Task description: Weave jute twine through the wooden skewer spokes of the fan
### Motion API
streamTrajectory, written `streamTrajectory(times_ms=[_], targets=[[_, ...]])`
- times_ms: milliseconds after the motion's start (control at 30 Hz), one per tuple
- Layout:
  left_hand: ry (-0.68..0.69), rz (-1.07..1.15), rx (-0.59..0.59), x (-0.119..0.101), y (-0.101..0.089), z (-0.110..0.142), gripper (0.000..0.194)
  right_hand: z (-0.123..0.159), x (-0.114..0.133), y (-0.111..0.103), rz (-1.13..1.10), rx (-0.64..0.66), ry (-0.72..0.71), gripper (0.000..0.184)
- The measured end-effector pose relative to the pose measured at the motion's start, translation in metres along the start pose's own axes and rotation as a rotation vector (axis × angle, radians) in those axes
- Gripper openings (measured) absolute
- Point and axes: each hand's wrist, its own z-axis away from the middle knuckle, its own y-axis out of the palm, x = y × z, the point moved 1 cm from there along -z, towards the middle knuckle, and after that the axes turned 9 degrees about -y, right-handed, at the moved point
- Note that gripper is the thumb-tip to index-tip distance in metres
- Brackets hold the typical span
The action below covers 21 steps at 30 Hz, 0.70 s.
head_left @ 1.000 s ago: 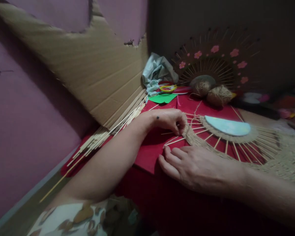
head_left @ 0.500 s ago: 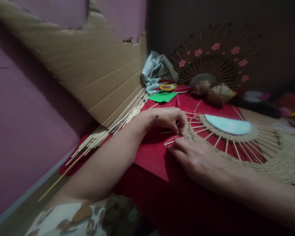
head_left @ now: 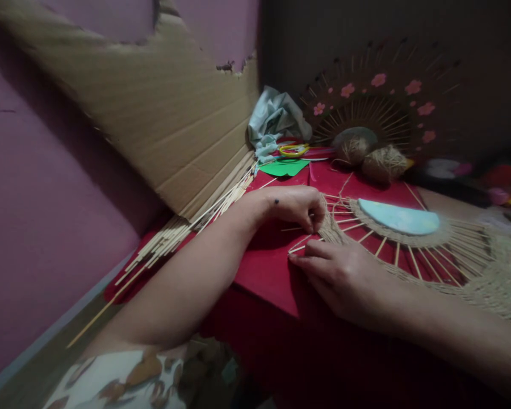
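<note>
A half-round fan of thin wooden sticks [head_left: 380, 246], woven with twine and centred on a pale blue half-disc [head_left: 400, 217], lies on the red table. My left hand [head_left: 301, 207] has its fingers curled closed on the left end of the woven twine band [head_left: 331, 229]. Just below it, my right hand [head_left: 350, 275] presses its fingertips together at the tip of one stick [head_left: 298, 248], where a strand of twine [head_left: 301, 243] loops round. My right palm and some fingertips are hidden from view.
Loose sticks [head_left: 162, 245] lie beside the leaning cardboard [head_left: 204, 142]. Behind the fan are twine balls [head_left: 384, 163], a green sheet [head_left: 284, 167], yellow-handled scissors [head_left: 293, 150] and a crumpled cloth [head_left: 276, 119]. A flowered stick fan [head_left: 378, 80] stands at the back.
My right hand first moved up toward my left hand, its spread fingers drawing together, then its fingertips reached back to the stick's tip. My left hand keeps its hold on the band.
</note>
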Motion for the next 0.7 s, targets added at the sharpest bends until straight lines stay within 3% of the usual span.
streamTrajectory(times_ms=[133, 267, 400, 567, 700], targets=[[-0.001, 0.018, 0.029, 0.004, 0.001, -0.001, 0.014, -0.001, -0.01, 0.002, -0.083, -0.097, 0.123, 0.021], [0.015, 0.07, 0.036, 0.006, 0.003, -0.002, 0.016, -0.011, -0.014, 0.0, 0.071, 0.044, 0.251, 0.013], [-0.023, 0.108, 0.038, 0.008, 0.004, -0.002, 0.021, -0.02, -0.009, -0.007, 0.249, 0.22, 0.117, 0.016], [-0.025, 0.033, 0.028, 0.008, 0.003, -0.003, 0.019, -0.027, -0.006, -0.009, 0.377, 0.22, -0.074, 0.019], [0.014, 0.01, 0.018, 0.01, 0.002, -0.004, 0.021, -0.028, -0.011, -0.004, 0.419, 0.243, -0.071, 0.018]])
